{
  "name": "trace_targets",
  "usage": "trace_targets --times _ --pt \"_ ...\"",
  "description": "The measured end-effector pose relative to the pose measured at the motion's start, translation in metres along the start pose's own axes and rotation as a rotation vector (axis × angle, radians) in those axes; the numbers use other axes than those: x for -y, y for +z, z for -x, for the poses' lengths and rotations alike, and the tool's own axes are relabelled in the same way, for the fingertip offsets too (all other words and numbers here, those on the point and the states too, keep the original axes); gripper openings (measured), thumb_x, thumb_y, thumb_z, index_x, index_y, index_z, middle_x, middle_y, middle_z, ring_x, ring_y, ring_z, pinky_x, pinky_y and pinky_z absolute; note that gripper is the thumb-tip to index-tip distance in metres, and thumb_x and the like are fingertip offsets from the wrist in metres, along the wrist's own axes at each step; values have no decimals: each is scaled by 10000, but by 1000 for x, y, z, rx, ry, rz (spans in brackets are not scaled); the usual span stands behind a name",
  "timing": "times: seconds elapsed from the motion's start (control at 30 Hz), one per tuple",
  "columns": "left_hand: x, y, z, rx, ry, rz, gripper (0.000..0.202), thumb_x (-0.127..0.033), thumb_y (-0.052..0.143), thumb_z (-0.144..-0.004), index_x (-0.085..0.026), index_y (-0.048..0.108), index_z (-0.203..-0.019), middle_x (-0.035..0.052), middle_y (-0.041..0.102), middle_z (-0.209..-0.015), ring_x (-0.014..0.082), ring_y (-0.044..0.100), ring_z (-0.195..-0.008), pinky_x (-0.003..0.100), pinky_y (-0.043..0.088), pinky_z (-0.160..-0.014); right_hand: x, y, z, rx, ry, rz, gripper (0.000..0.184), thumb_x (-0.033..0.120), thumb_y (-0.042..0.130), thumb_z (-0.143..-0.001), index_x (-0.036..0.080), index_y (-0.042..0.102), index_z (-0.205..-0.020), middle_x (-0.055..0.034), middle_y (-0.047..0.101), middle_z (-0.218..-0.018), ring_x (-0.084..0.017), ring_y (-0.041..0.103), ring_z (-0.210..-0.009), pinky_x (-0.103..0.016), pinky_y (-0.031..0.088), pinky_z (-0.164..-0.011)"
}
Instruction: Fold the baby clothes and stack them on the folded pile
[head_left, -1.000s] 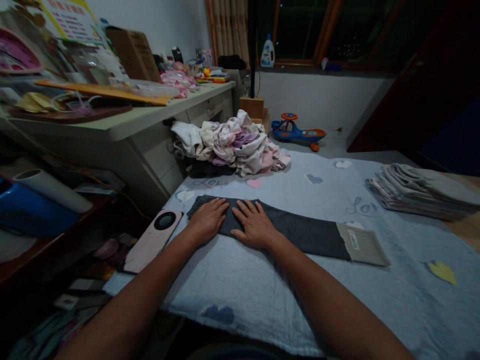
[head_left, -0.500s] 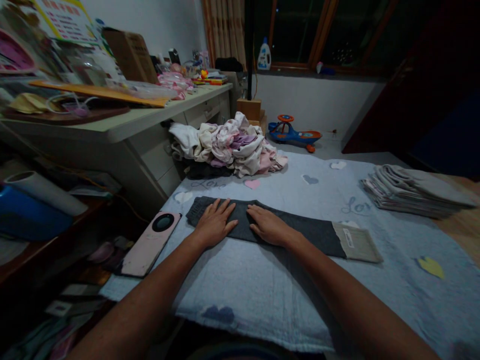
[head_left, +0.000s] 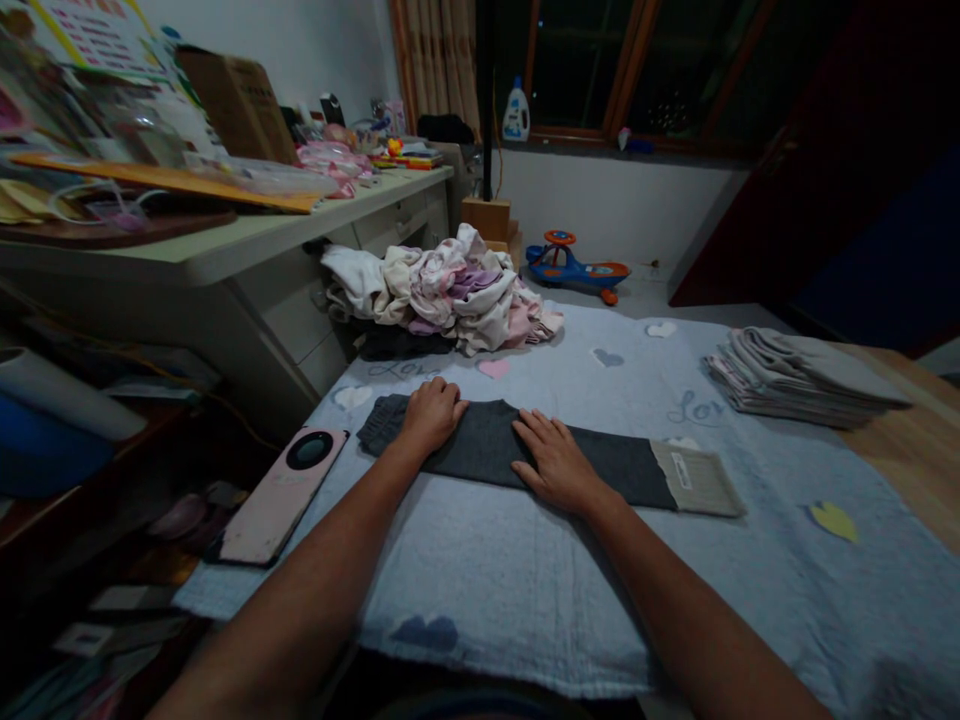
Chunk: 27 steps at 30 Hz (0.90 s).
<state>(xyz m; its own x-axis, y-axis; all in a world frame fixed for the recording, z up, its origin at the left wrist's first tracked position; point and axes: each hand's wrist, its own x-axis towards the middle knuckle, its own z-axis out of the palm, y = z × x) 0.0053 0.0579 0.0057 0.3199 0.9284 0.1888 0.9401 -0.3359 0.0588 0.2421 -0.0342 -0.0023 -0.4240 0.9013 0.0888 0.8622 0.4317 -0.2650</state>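
A long folded strip of dark grey knit garment (head_left: 517,455) lies across the pale blue quilt (head_left: 480,590), with a beige ribbed end bearing a small label (head_left: 697,480) to the right. My left hand (head_left: 433,415) rests on the garment's far edge, fingers curled and bunched against the cloth. My right hand (head_left: 555,462) lies flat on the grey fabric with its fingers spread. Both forearms reach in from the bottom of the view.
A heap of pale and pink clothes (head_left: 442,295) lies beyond my hands, and a stack of folded clothes (head_left: 802,380) sits to the right. A pink phone (head_left: 281,495) lies at the quilt's left edge beside a cluttered desk (head_left: 225,240).
My left hand has slid to the garment's far edge and its fingers have curled. My right hand has moved rightward along the cloth. The whole view has shifted slightly as my head turned.
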Motion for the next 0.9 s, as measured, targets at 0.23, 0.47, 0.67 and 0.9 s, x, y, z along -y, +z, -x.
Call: trace_targets --times 0.23,0.47,0.67,0.9 --pt "7 -7 -2 57 69 4 223 -395 506 -961 -203 616 -992 81 693 -958 261 635 -954 354 429 -821 -3 -2 1 16 -16 -28 630 458 509 -935 173 395 -1485 -119 290 -1597 -250 214 -1484 -481 151 -1215" --pt "16 -3 -2 46 -15 17 354 -479 500 -956 -214 549 -1187 88 701 -1091 245 666 -965 307 437 -758 -5 -8 3 10 -33 -85 631 426 575 -904 147 437 -1453 -139 327 -1577 -252 251 -1468 -462 196 -1206" --pt "22 -7 -2 7 -122 -124 451 -511 370 -981 -161 645 -1051 154 689 -1075 306 635 -1019 401 424 -862 -9 -9 5 10 -49 -111 622 415 594 -893 154 457 -1441 -147 347 -1565 -257 270 -1462 -458 226 -1198" --pt "42 -19 5 27 -175 -149 466 -519 348 -975 -203 689 -953 125 735 -1031 312 636 -1030 506 341 -993 -13 -11 7 -6 -68 -146 582 395 601 -890 149 497 -1407 -160 410 -1525 -260 327 -1436 -459 274 -1176"
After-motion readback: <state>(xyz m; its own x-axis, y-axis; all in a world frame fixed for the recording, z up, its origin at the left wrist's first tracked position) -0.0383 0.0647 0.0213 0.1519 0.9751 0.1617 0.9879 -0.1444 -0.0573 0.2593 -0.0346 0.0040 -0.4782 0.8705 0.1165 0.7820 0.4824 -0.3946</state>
